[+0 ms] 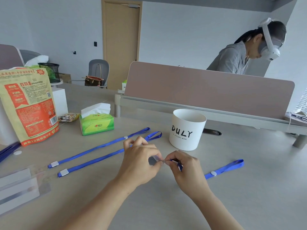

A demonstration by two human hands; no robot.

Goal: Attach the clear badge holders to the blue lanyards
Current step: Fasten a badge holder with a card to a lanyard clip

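My left hand (139,161) pinches a clear badge holder (155,159) at the middle of the table; most of the holder is hidden by the fingers. My right hand (184,166) grips the clip end of a blue lanyard (224,168), which trails off to the right with a white bead on it. Fingertips of both hands meet, so holder and clip touch. Two more blue lanyards (99,146) (103,157) lie side by side to the left, each with a white end piece. Several clear badge holders (21,185) are piled at the left edge.
A white cup (186,130) marked DULY stands just behind my hands. A green tissue pack (97,122) and an orange snack bag (28,107) sit at the left. A desk divider (207,90) crosses the back, with a person wearing a headset behind it.
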